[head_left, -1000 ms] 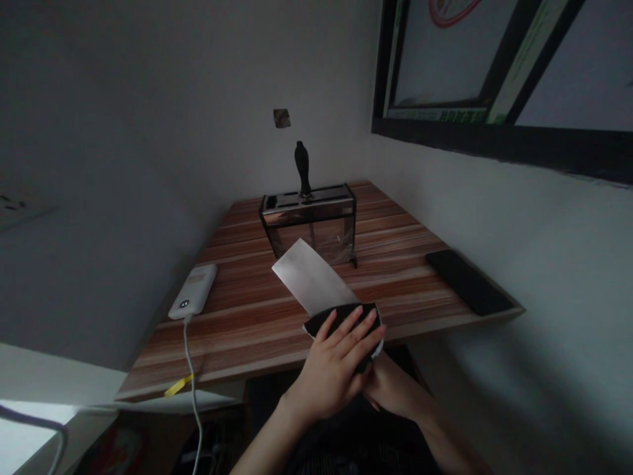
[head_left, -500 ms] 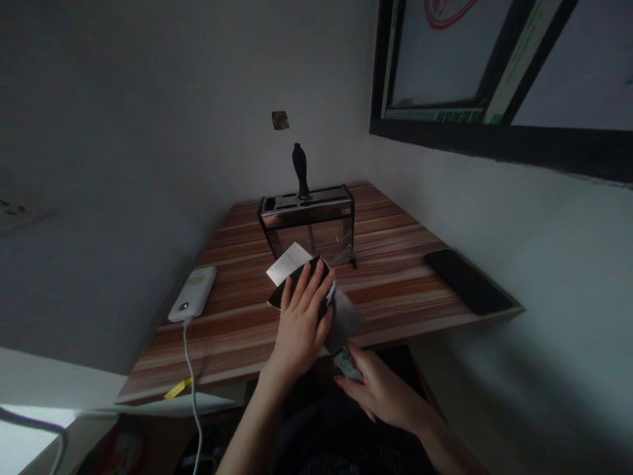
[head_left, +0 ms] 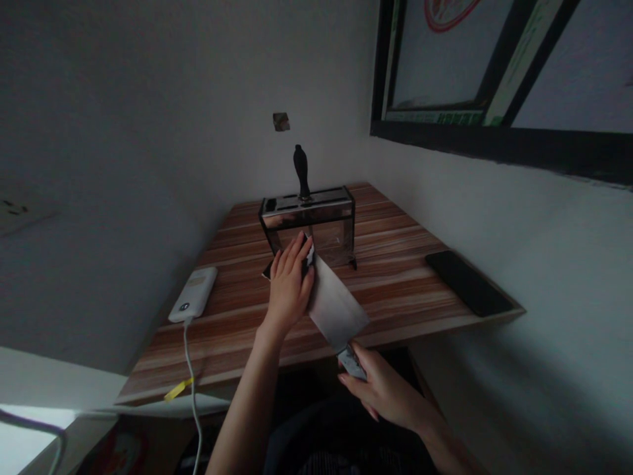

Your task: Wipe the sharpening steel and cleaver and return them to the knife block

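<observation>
A kitchen cleaver [head_left: 340,305] with a broad, pale metal blade points away from me over the table's front edge. My right hand [head_left: 388,390] is closed around its grey handle. My left hand [head_left: 287,285] presses a thin black sheet, which looks like sandpaper [head_left: 307,265], against the far end of the blade. The sheet has a whitish edge and sticks out on both sides of my fingers. My palm and fingers hide the blade's tip. Just behind my fingers stands a clear-sided box with a metal top and black handle [head_left: 301,171].
On the wood-grain table [head_left: 237,290] a white power bank [head_left: 194,293] with a cable [head_left: 190,376] lies to the left. A black phone [head_left: 467,282] rests at the right edge. A yellow tag [head_left: 178,389] is at the front left. Walls and a dark window frame [head_left: 494,142] bound the table.
My left hand has slid forward and left along the blade with the black sheet, uncovering more of the blade's near part. My right hand keeps its grip, almost still.
</observation>
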The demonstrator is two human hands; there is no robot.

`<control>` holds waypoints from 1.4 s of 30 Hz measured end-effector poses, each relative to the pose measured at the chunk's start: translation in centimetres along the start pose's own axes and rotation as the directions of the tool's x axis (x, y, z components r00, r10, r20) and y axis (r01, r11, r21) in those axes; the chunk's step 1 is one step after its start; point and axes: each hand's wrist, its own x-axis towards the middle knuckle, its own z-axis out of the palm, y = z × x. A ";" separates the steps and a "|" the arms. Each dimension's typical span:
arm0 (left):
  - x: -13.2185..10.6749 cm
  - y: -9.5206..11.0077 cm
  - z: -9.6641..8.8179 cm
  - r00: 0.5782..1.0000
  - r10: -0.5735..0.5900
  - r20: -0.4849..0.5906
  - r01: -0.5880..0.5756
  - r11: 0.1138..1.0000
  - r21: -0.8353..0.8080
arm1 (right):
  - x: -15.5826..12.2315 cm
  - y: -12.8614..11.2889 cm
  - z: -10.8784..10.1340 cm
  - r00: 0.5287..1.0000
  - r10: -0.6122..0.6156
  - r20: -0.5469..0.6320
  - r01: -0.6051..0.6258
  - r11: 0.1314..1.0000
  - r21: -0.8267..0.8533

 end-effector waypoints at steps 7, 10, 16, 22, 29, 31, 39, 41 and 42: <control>-0.4 0.3 0.5 0.999 -0.031 -0.041 0.032 0.999 0.037 | 0.0 0.4 0.1 1.000 0.006 -0.012 -0.006 1.000 -0.018; -0.8 0.6 0.5 0.998 -0.033 -0.052 0.036 0.997 0.073 | 0.1 0.4 0.2 1.000 0.007 0.002 -0.007 1.000 0.003; -1.7 1.4 0.6 1.000 -0.005 -0.026 0.007 0.997 0.077 | 0.3 0.5 0.4 1.000 -0.013 0.001 0.013 1.000 0.007; -3.5 4.1 1.0 0.991 0.099 0.091 -0.102 0.994 0.030 | 0.3 0.4 0.0 1.000 -0.011 -0.026 0.011 1.000 0.022; -5.7 6.6 1.3 0.950 0.222 0.220 -0.213 0.975 -0.062 | 0.1 -0.2 -0.5 0.998 0.022 -0.067 -0.020 1.000 0.018; -6.2 6.9 1.4 0.937 0.252 0.241 -0.238 0.967 -0.086 | 0.1 -0.1 -0.5 0.997 0.020 -0.077 -0.018 0.999 0.027; -7.6 7.1 0.8 0.883 0.356 0.305 -0.315 0.932 -0.178 | 0.0 0.6 -0.4 0.996 0.019 -0.088 -0.017 1.000 0.021; -7.8 7.1 0.7 0.868 0.382 0.317 -0.334 0.922 -0.197 | 0.0 0.7 -0.4 0.997 0.016 -0.078 -0.015 1.000 0.005; -7.9 7.1 0.6 0.864 0.388 0.320 -0.339 0.919 -0.202 | 0.0 0.6 -0.5 0.997 0.018 -0.075 -0.018 1.000 -0.002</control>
